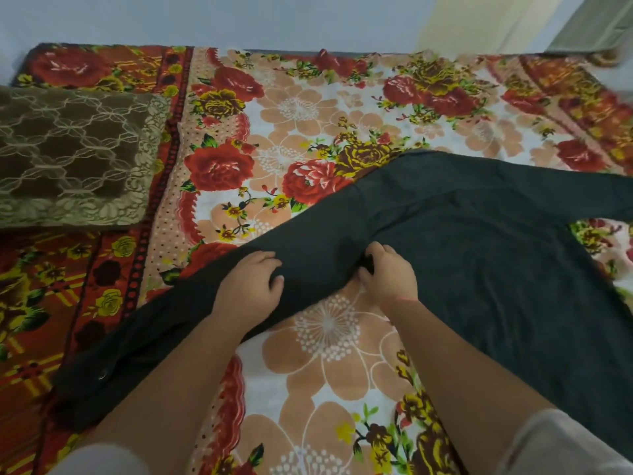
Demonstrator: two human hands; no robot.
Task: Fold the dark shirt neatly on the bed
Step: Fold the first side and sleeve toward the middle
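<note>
The fingers point(269, 265) of the left hand point(251, 289) are curled down onto the near sleeve point(164, 330) of the dark shirt point(479, 234), with the thumb tucked against the cloth, so I read that hand as gripping the sleeve partway along its length. At the far left of my feed a brown patterned pillow point(68, 156) lies on the bed point(329, 337), well apart from the work. The sleeve's long axis runs on a diagonal, from the cuff at lower left, near the bed's edge, up and to the right towards the shoulder. The cuff end therefore trails away behind and to the left of that hand. To the right, the right hand point(388, 274) has its fingers bunched together and pinching a small pucker of cloth at the underarm, where the sleeve meets the body; a thin red thread point(404, 299) circles that wrist. From there the shirt's body spreads flat to the right over the flowered sheet, and its second sleeve point(609, 197) runs off the right edge of my view. As I judge it, the coming fold turns on this: the right hand pins the hinge point, and the left hand, being nearer the loose length, should swing the sleeve rightwards across the body. I can read no brand, label or writing on the shirt, the sheet or the pillow. A small pale dot shows near the cuff, perhaps a button, but I cannot tell.
</note>
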